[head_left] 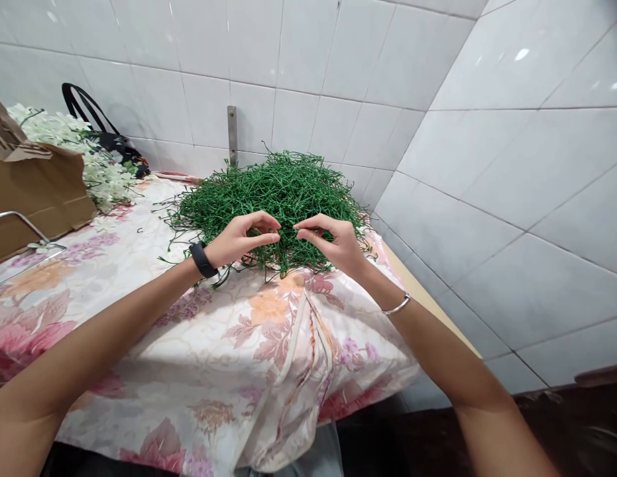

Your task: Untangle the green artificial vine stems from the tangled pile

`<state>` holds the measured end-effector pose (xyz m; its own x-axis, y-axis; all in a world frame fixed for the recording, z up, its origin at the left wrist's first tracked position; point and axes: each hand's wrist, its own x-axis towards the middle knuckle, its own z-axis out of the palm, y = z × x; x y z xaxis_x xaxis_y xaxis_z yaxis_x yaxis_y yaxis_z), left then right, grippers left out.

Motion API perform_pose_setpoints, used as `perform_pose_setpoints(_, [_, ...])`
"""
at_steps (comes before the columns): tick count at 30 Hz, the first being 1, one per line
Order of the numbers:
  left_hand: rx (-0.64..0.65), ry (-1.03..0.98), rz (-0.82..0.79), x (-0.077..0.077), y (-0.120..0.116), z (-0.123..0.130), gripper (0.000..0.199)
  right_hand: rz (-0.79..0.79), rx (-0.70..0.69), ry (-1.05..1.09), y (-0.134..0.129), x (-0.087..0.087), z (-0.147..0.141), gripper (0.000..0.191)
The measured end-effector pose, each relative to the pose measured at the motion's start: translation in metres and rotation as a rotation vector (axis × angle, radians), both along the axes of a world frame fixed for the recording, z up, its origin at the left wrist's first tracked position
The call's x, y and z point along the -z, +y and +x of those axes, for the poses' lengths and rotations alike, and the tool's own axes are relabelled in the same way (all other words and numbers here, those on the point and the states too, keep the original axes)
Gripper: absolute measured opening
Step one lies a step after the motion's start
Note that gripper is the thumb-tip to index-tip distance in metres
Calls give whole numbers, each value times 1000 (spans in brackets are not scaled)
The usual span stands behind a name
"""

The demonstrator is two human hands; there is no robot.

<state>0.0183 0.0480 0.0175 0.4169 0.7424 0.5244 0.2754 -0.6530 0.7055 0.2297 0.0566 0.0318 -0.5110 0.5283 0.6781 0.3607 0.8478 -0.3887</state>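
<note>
A large tangled heap of thin green artificial stems point(273, 185) lies on the table against the tiled wall. My left hand point(243, 237), with a black band on its wrist, is at the front of the heap, thumb and forefinger drawn close in a pinch. Facing it a short gap away, my right hand point(333, 240) is pinched in the same way, a silver bangle on its wrist. Green stems fill the background behind both sets of fingertips, so whatever they hold cannot be told from the heap.
A flowered cloth point(189, 371) covers the table and bunches up at the front edge. On the left stand a cardboard box point(40, 192), a bent metal wire frame point(27, 222), white artificial flowers point(102, 172) and a black bag point(116, 142). Tiled walls point(487, 152) close off the back and right.
</note>
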Motion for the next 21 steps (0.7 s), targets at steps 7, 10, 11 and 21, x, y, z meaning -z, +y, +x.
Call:
perform_pose_setpoints(7, [142, -284, -68, 1, -4, 5, 24, 332, 139, -345, -6, 12, -8, 21])
perform_pose_setpoints(10, [110, -346, -15, 0, -6, 7, 22, 302, 178, -282, -8, 11, -9, 17])
perform_pose_setpoints(11, [97, -365, 3, -1, -6, 7, 21, 277, 179, -238, -9, 10, -10, 18])
perform_pose_setpoints(21, [124, -436, -41, 1, -12, 12, 19, -48, -10, -11, -15, 10, -14, 13])
